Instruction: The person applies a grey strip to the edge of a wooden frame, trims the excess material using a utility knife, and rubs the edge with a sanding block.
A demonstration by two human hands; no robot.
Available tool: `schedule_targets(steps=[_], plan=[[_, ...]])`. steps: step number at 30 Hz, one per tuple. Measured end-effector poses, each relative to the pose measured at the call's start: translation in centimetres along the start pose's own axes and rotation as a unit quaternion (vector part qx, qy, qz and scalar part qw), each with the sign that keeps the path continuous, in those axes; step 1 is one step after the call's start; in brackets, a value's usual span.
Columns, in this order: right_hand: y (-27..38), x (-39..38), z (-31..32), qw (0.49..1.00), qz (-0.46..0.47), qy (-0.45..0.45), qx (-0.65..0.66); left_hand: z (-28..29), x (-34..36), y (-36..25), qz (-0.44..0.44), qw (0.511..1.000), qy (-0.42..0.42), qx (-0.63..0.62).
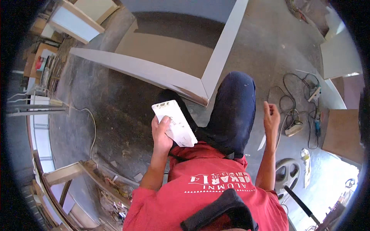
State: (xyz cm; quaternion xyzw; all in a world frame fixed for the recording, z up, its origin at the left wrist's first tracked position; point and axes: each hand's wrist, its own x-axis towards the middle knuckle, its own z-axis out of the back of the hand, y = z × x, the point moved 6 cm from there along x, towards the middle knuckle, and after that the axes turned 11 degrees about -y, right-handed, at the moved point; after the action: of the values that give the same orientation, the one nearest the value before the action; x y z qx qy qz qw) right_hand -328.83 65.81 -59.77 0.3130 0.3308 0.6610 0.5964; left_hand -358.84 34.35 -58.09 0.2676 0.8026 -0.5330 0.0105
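Observation:
My left hand grips a flat white piece in front of my lap. The piece is roughly rectangular, with dark marks on its face and an uneven lower edge; its exact kind is unclear. My thumb lies on its face, and the fingers behind it are hidden. Off to the right, my right hand is raised over the floor, fingers partly bent and a little apart, with nothing visible in them. A thin white strip shows beside that wrist; I cannot tell whether it touches the hand.
Before my knees stands a large white frame, its corner near my legs. Power tools with tangled cables lie on the floor to the right, near a grey spoked wheel. Wooden scraps crowd the lower left, and a cable crosses the floor.

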Motion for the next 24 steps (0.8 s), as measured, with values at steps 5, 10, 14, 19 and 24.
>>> schedule_targets(steps=[5, 10, 14, 19, 24], plan=[[-5.7, 0.1, -5.0, 0.996, 0.030, 0.031, -0.081, -0.3, -2.0, 0.3, -0.033, 0.999, -0.029, 0.011], [6.3, -3.2, -2.3, 0.976, 0.166, -0.064, 0.122, -0.8, -2.7, 1.4, -0.011, 0.986, 0.026, 0.163], [15.4, -6.6, -3.9, 0.934, 0.210, 0.161, 0.238, -3.4, -3.5, 1.3, 0.005, 0.965, 0.081, 0.248], [16.4, -9.7, -7.0, 0.875, 0.145, 0.399, 0.234, -6.4, -4.5, 1.0, -0.041, 0.989, 0.081, 0.115], [13.1, -13.5, -7.0, 0.871, 0.058, 0.369, 0.318, -10.5, -5.0, -0.4, -0.128, 0.944, 0.180, 0.247]])
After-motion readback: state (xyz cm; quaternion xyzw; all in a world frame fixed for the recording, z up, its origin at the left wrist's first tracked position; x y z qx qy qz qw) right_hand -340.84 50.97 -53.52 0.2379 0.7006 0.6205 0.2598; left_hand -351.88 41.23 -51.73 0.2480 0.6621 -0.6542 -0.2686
